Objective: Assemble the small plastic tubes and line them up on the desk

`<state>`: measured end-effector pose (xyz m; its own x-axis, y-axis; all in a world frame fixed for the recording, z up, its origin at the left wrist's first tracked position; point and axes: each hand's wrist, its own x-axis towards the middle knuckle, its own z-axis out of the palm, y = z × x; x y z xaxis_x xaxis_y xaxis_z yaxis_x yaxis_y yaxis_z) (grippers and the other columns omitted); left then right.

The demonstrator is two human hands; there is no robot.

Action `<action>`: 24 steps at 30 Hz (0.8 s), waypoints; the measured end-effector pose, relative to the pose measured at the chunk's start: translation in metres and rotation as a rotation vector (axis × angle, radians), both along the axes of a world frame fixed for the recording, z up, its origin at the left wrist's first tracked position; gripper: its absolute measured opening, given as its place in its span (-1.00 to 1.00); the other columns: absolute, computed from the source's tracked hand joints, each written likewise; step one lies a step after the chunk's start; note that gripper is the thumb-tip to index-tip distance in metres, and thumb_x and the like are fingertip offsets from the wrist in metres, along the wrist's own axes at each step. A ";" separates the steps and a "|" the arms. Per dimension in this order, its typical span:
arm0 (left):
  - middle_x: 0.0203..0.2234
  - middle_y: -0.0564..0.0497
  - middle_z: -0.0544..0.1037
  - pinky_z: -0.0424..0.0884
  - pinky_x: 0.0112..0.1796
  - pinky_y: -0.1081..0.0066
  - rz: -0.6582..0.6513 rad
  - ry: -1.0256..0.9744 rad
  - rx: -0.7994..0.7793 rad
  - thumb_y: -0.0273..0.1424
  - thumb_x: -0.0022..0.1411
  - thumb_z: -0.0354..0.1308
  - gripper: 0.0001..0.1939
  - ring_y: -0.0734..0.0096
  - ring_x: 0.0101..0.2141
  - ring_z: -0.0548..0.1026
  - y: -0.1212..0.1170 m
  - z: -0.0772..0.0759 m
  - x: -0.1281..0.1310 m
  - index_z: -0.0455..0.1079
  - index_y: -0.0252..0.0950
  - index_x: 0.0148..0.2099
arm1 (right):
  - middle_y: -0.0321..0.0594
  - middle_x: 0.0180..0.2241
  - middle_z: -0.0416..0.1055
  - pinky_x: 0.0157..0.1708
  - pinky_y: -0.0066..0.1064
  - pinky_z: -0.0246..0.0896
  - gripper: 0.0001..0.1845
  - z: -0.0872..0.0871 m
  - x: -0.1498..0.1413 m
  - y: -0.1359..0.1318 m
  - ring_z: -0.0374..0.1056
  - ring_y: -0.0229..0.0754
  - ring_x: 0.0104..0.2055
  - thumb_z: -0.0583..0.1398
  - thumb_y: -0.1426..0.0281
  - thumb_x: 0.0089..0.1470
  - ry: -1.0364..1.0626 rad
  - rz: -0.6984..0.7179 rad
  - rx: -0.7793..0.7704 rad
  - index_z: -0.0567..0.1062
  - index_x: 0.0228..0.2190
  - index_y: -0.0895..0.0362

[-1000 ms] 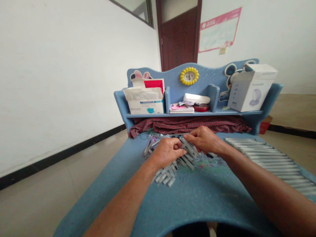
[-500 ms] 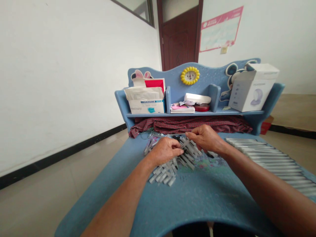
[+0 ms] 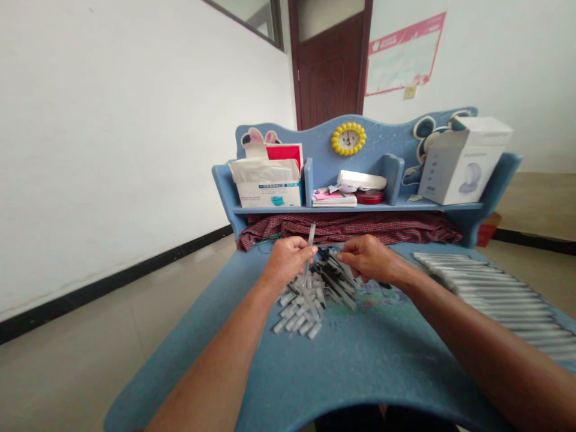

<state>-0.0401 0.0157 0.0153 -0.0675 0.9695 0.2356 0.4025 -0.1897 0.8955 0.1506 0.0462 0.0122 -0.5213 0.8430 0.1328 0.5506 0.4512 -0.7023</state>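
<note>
A loose pile of clear pen barrels and black refills [image 3: 321, 285] lies in the middle of the blue desk [image 3: 360, 366]. My left hand [image 3: 287, 259] is closed on one clear pen barrel [image 3: 308, 255], held nearly upright over the pile's left side. My right hand [image 3: 371, 259] rests on the pile's right side with its fingers pinched on a thin piece I cannot make out. A short row of small clear caps [image 3: 299, 321] sits at the pile's near edge.
A long row of finished grey pens [image 3: 495, 294] lies along the desk's right side. The back shelf holds a mask box [image 3: 269, 186], papers and a red tin [image 3: 368, 196], and a white carton [image 3: 463, 161]. A checked cloth [image 3: 346, 227] is tucked under the shelf.
My left hand has lifted from the pile and moved back and left, raising one clear barrel upright. My right hand stayed on the pile. More black refills show.
</note>
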 end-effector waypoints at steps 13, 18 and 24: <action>-0.67 0.11 0.42 0.05 -0.70 0.56 0.019 -0.044 0.021 -0.23 -0.05 0.18 -0.75 0.63 -0.73 0.19 0.003 -0.003 -0.001 0.31 -0.33 -0.50 | -0.20 -0.37 0.50 -0.39 -0.46 0.07 -0.74 -0.020 -0.016 -0.012 0.36 -0.21 -0.34 0.04 0.40 0.03 -0.494 0.105 0.302 0.53 -0.35 0.09; -0.68 0.13 0.40 0.06 -0.69 0.56 0.011 -0.062 0.006 -0.24 -0.06 0.18 -0.76 0.64 -0.73 0.19 0.002 -0.002 0.000 0.30 -0.33 -0.51 | -0.14 -0.35 0.51 -0.43 -0.42 0.05 -0.70 -0.024 -0.022 -0.017 0.39 -0.14 -0.32 0.00 0.37 0.06 -0.602 0.097 0.347 0.52 -0.32 0.09; -0.68 0.13 0.39 0.08 -0.68 0.56 -0.018 -0.083 0.014 -0.25 -0.05 0.18 -0.76 0.65 -0.73 0.18 0.002 -0.003 -0.001 0.31 -0.34 -0.51 | -0.15 -0.34 0.50 -0.45 -0.43 0.04 -0.71 -0.029 -0.022 -0.013 0.38 -0.15 -0.34 0.01 0.39 0.05 -0.611 0.100 0.353 0.52 -0.31 0.08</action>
